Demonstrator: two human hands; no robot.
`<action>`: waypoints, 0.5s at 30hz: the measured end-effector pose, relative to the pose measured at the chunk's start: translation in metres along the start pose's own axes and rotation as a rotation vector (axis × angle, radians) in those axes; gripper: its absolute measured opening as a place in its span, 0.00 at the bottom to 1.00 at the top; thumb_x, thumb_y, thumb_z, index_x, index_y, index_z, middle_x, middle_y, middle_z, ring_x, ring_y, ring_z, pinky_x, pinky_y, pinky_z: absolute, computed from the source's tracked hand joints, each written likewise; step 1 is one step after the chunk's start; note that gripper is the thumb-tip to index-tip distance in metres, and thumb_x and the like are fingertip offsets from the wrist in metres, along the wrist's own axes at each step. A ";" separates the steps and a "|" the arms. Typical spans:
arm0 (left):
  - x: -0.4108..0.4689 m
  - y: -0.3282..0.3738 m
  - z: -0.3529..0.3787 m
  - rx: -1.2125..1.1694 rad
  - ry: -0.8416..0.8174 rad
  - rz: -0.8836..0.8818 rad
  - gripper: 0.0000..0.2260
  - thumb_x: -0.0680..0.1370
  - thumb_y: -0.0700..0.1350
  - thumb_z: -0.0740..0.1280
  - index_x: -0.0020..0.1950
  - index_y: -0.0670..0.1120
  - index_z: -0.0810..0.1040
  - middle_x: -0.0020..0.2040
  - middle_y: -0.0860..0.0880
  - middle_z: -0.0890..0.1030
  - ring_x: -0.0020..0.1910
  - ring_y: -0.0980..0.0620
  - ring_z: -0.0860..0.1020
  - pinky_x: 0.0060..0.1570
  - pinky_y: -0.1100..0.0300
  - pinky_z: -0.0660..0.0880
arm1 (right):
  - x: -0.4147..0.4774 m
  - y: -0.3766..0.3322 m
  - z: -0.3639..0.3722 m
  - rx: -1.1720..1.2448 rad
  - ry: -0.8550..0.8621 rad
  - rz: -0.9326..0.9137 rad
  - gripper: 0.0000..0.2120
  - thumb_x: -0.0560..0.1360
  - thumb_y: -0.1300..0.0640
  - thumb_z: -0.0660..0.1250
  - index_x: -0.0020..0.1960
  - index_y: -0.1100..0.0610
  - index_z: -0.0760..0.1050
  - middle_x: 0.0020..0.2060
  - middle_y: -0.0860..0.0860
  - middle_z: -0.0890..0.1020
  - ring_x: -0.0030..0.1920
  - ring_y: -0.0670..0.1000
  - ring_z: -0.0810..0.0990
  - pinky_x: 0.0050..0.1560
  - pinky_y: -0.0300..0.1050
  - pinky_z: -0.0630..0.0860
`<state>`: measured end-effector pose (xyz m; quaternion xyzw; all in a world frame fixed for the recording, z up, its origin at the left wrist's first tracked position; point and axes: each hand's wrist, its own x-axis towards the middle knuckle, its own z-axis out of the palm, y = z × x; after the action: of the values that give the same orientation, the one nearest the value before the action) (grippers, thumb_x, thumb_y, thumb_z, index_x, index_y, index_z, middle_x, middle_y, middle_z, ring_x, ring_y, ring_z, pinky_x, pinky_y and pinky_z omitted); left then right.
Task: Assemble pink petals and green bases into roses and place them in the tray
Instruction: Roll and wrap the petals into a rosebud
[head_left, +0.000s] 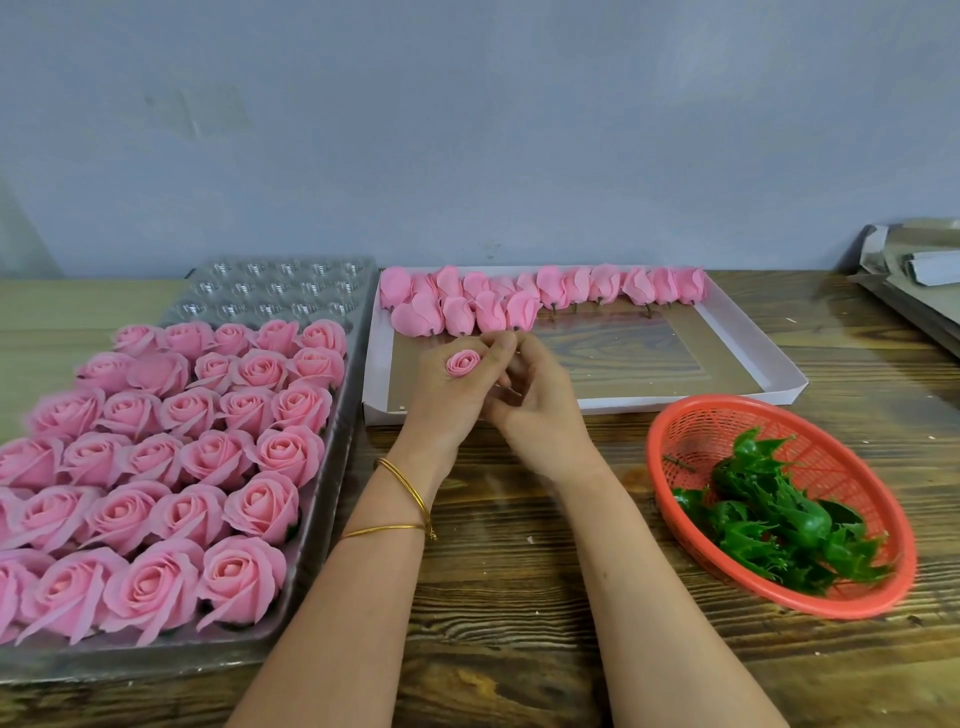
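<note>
Fingers (494, 351) of the left hand (447, 400) are pinching a pink bud (462, 362) while the right hand (537, 405), fingers curling beneath with grip unclear, is probably seating a base, leaving a gentle laying into the far tray (675, 404).

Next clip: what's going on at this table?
A person is building pink roses. The left hand holds a small rosebud while the right hand meets it from the side; what it grips is hidden. Finished roses fill most of the clear tray, petal pieces line the far edge of the white box, and green bases lie in the red basket.
</note>
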<state>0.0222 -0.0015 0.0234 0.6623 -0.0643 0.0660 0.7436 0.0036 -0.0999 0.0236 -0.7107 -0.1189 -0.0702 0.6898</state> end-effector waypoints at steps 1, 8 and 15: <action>0.000 0.000 0.000 0.014 0.003 0.010 0.16 0.76 0.50 0.70 0.35 0.39 0.79 0.33 0.45 0.80 0.36 0.53 0.80 0.39 0.58 0.78 | -0.001 -0.001 0.000 -0.004 -0.005 -0.001 0.21 0.70 0.78 0.65 0.61 0.65 0.71 0.53 0.58 0.82 0.55 0.49 0.82 0.57 0.43 0.79; 0.001 0.003 0.003 -0.002 0.029 0.024 0.23 0.80 0.49 0.64 0.25 0.50 0.73 0.28 0.50 0.79 0.32 0.53 0.80 0.36 0.61 0.79 | -0.002 -0.003 0.002 -0.052 0.044 -0.016 0.18 0.70 0.72 0.71 0.58 0.62 0.75 0.47 0.57 0.83 0.50 0.51 0.83 0.55 0.46 0.80; 0.001 0.004 0.006 -0.006 0.069 0.012 0.22 0.80 0.51 0.64 0.26 0.50 0.72 0.35 0.40 0.81 0.41 0.46 0.83 0.43 0.52 0.82 | -0.001 0.000 0.002 -0.089 0.060 -0.008 0.20 0.69 0.68 0.74 0.58 0.57 0.74 0.46 0.51 0.80 0.49 0.47 0.80 0.51 0.40 0.79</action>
<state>0.0226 -0.0072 0.0279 0.6569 -0.0430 0.0930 0.7470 0.0029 -0.0976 0.0235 -0.7378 -0.0979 -0.0994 0.6605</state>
